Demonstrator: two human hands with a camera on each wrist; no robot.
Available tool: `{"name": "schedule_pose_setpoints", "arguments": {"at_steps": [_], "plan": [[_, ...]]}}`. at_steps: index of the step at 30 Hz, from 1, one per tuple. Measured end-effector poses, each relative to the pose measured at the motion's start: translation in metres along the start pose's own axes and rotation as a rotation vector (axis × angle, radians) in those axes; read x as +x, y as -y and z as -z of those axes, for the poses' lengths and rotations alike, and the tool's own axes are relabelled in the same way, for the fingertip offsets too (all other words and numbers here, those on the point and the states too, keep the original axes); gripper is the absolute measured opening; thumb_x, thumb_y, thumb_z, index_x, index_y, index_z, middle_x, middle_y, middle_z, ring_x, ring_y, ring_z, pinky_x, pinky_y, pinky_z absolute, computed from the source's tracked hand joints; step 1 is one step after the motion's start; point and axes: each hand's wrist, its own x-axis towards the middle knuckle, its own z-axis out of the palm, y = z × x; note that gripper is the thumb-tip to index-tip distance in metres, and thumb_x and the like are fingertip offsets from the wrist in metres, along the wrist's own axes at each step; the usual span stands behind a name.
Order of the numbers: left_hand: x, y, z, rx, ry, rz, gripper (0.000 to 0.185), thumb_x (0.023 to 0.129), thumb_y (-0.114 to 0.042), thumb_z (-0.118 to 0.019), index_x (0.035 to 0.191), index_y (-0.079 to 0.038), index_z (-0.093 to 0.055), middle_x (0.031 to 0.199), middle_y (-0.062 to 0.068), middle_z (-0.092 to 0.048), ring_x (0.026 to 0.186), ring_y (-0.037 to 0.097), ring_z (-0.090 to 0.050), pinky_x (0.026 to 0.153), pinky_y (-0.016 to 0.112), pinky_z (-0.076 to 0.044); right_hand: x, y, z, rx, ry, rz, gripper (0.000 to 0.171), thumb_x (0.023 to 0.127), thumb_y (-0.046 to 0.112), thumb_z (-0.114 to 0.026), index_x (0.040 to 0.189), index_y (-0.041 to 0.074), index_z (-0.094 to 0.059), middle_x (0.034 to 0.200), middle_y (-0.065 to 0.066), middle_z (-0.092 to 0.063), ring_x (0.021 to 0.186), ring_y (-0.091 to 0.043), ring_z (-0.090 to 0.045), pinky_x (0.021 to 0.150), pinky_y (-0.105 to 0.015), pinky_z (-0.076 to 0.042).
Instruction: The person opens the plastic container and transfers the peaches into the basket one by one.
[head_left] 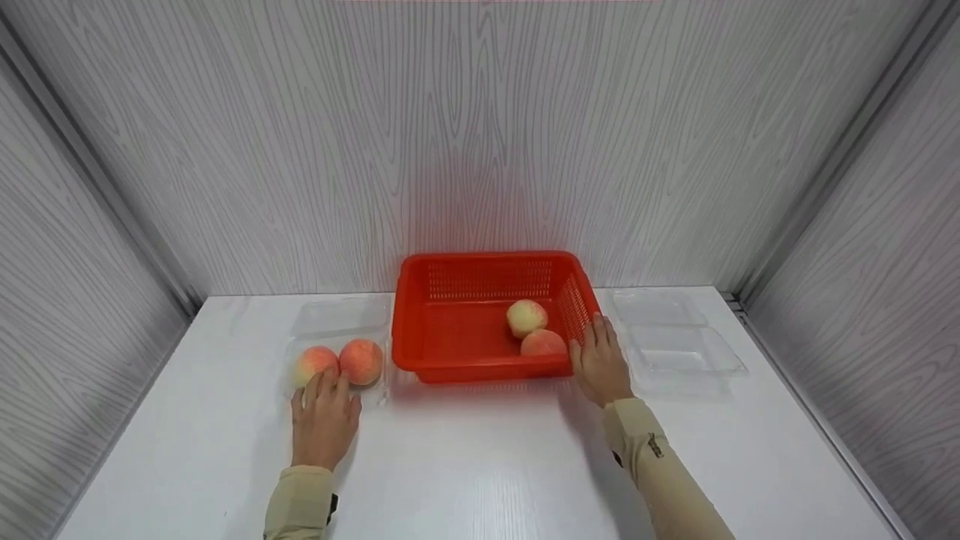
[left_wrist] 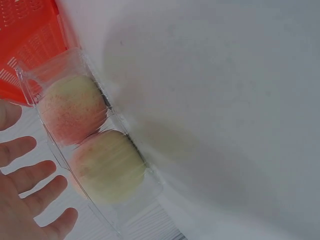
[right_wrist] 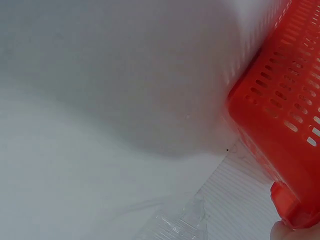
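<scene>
My left hand (head_left: 324, 420) hovers at the near side of a clear plastic clamshell box (left_wrist: 67, 61) holding two peaches, a left one (head_left: 313, 363) and a right one (head_left: 361, 361). In the left wrist view its fingers (left_wrist: 37, 175) are spread beside the box, with a visible gap. A red plastic basket (head_left: 465, 369) stands in the middle, with a pale peach (head_left: 526, 318) and a pinker peach (head_left: 544, 343) inside at its right end. Against the basket's right rim rests my right hand (head_left: 602, 369), fingers fairly straight. Most of that hand is outside the right wrist view.
Right of the basket lies another clear clamshell box (head_left: 679, 349), its lid folded back. The left box's lid (head_left: 341, 315) also lies back toward the wall. A grey wood-grain panel (head_left: 480, 127) closes off the back of the white table (head_left: 465, 465), with side panels left and right.
</scene>
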Motion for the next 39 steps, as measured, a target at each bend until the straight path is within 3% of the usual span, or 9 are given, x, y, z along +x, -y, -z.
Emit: {"name": "schedule_pose_setpoints", "arguments": {"at_steps": [4,8,14,20,30,39], "plan": [[0.002,0.003,-0.001,-0.009,-0.014,0.000,0.037,0.087,-0.006,-0.077,0.117,0.008,-0.062,0.122,0.027,-0.060,0.117,0.045,-0.055,0.094,0.066,-0.043,0.003,0.001,-0.001,-0.021,-0.024,0.024,0.041,0.099,0.010,-0.050,0.123,-0.023,-0.053,0.137,-0.042,-0.047,0.128,-0.058,-0.044,0.107,-0.061,-0.039],[0.003,0.008,0.002,-0.014,0.016,0.039,0.036,0.089,-0.006,-0.074,0.120,0.008,-0.061,0.125,0.029,-0.059,0.119,0.046,-0.053,0.096,0.068,-0.041,0.006,0.002,-0.002,-0.050,-0.028,0.058,0.040,0.099,0.011,-0.050,0.120,-0.022,-0.055,0.136,-0.042,-0.048,0.127,-0.057,-0.046,0.107,-0.061,-0.039],[0.004,0.013,-0.002,0.003,0.020,0.055,0.035,0.089,-0.008,-0.073,0.118,0.008,-0.062,0.123,0.029,-0.060,0.117,0.046,-0.055,0.094,0.069,-0.043,0.006,0.003,0.002,-0.079,0.032,0.029,0.043,0.100,0.015,-0.048,0.123,-0.021,-0.056,0.139,-0.041,-0.046,0.131,-0.056,-0.043,0.109,-0.060,-0.038],[0.009,0.012,-0.001,-0.033,0.089,0.097,0.035,0.093,-0.010,-0.070,0.122,0.007,-0.060,0.129,0.030,-0.057,0.122,0.046,-0.052,0.099,0.070,-0.039,0.002,0.002,0.004,-0.094,0.006,0.035,0.043,0.100,0.013,-0.048,0.125,-0.020,-0.056,0.137,-0.041,-0.049,0.128,-0.056,-0.046,0.107,-0.060,-0.039],[0.010,0.019,0.001,-0.023,0.016,0.071,0.026,0.089,-0.007,-0.074,0.106,0.005,-0.058,0.121,0.030,-0.059,0.115,0.048,-0.054,0.092,0.072,-0.042,0.000,0.004,0.003,-0.085,0.006,0.025,0.042,0.099,0.012,-0.048,0.126,-0.020,-0.054,0.138,-0.039,-0.049,0.128,-0.056,-0.046,0.107,-0.061,-0.040],[0.020,0.027,0.004,0.003,0.083,0.106,0.032,0.092,-0.007,-0.068,0.117,0.009,-0.058,0.129,0.035,-0.055,0.120,0.050,-0.051,0.094,0.070,-0.043,0.000,0.005,0.003,-0.076,0.011,0.025,0.043,0.100,0.012,-0.047,0.128,-0.019,-0.053,0.138,-0.040,-0.049,0.129,-0.056,-0.046,0.106,-0.061,-0.039]]}}
